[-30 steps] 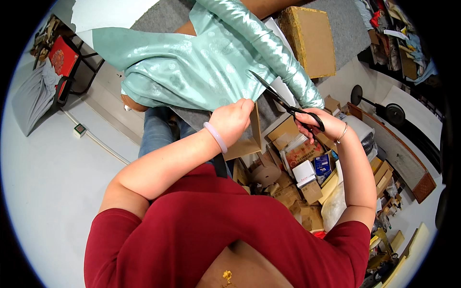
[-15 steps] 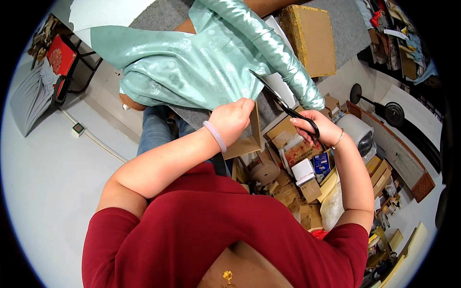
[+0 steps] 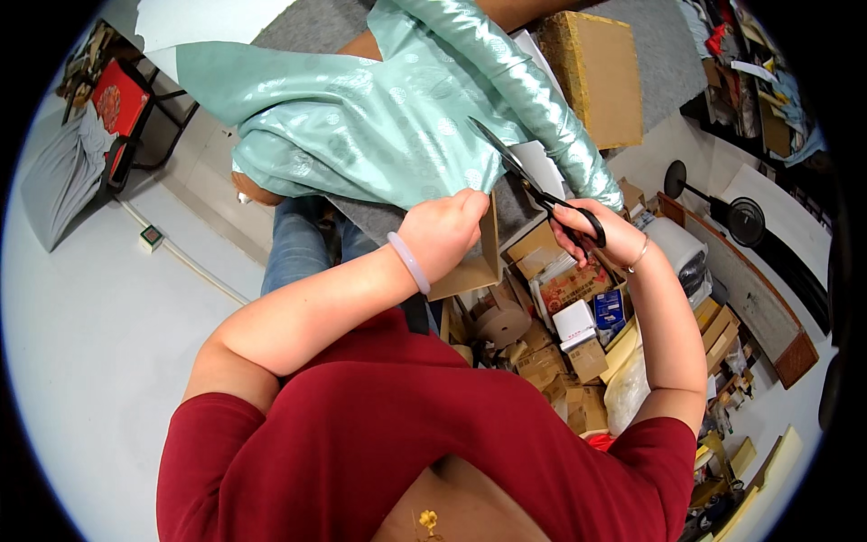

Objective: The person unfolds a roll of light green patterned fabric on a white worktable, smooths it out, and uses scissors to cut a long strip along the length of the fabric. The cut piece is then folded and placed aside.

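Observation:
A shiny pale green patterned fabric lies in folds over the grey-topped table. My left hand pinches its near edge and draws it taut into creases. In my right hand are black-handled scissors, fingers through the loops. Their blades point up and left at the fabric, just right of my left hand, with one blade lying over the cloth. Past the blades runs the rolled part of the same fabric, slanting down to the right.
A yellow-edged brown box stands on the grey tabletop. Cardboard boxes crowd the floor at right, below the table. A red chair is at far left. Someone's jeans-clad leg shows beneath the table edge.
The scissors' blades have opened wider, and one now shows over the cloth. The view has shifted slightly; my left hand keeps its pinch on the fabric.

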`<control>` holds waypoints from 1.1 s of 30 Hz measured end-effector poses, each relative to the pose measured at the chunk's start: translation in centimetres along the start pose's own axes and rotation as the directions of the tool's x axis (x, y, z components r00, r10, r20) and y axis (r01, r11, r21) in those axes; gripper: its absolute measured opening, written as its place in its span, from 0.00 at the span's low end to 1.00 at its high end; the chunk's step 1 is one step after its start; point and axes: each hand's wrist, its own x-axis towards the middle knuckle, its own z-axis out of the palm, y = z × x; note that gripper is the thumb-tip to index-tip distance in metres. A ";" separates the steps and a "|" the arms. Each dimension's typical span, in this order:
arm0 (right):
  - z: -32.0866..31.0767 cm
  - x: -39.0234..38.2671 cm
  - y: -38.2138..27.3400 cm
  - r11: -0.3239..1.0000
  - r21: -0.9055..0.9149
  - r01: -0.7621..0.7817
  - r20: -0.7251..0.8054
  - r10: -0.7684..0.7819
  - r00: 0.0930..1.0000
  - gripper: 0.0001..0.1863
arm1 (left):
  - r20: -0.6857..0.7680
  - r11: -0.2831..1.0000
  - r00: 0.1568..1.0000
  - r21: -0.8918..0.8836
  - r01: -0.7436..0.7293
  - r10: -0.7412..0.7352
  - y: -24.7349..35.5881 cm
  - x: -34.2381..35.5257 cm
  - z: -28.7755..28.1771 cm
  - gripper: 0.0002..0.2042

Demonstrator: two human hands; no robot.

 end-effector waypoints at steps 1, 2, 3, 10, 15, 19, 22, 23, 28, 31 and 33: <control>0.0 0.0 -0.1 1.000 0.007 -0.002 0.004 0.002 1.000 0.28 | 0.004 1.000 1.000 0.006 0.002 -0.002 -0.1 -0.1 0.0 0.09; 0.0 0.1 -0.2 1.000 0.013 -0.005 0.007 0.005 1.000 0.28 | 0.010 1.000 1.000 0.009 0.006 -0.006 -0.1 -0.1 0.0 0.09; 0.0 0.0 -0.3 1.000 0.019 -0.007 0.009 0.007 1.000 0.27 | 0.015 1.000 1.000 0.012 0.009 -0.009 -0.1 -0.1 0.0 0.09; 0.5 0.1 -1.0 1.000 -0.024 -0.011 -0.017 0.011 1.000 0.27 | 0.022 1.000 1.000 -0.026 0.010 -0.010 -0.1 -0.1 -0.3 0.08; 0.8 0.0 -1.1 0.996 -0.089 0.006 -0.030 -0.009 1.000 0.23 | 0.004 1.000 1.000 -0.007 0.012 -0.012 -0.1 -0.2 -0.4 0.08; 1.0 0.1 -1.5 0.998 0.022 0.051 -0.015 -0.051 0.999 0.24 | -0.003 1.000 1.000 -0.026 -0.003 0.003 0.3 0.0 -1.1 0.08; 1.1 0.6 -2.3 0.995 0.030 0.092 -0.022 -0.091 0.996 0.27 | -0.010 1.000 1.000 -0.024 -0.007 0.007 0.5 0.0 -1.2 0.08; 1.1 0.8 -2.6 0.995 0.019 0.095 -0.024 -0.094 0.995 0.27 | -0.019 0.999 1.000 -0.033 -0.012 0.011 0.5 0.1 -1.3 0.09; 1.3 1.3 -4.1 0.996 -0.016 0.085 -0.033 -0.085 0.996 0.27 | -0.023 0.997 1.000 -0.074 -0.010 0.008 0.7 0.2 -1.8 0.09; 1.3 1.5 -4.4 0.995 -0.064 0.083 -0.035 -0.085 0.996 0.25 | -0.021 0.997 1.000 -0.074 -0.020 0.019 0.6 0.3 -1.8 0.09; 1.2 1.6 -4.4 0.994 -0.088 0.072 -0.037 -0.076 0.996 0.25 | -0.012 0.997 1.000 -0.077 -0.018 0.017 0.5 0.3 -1.8 0.09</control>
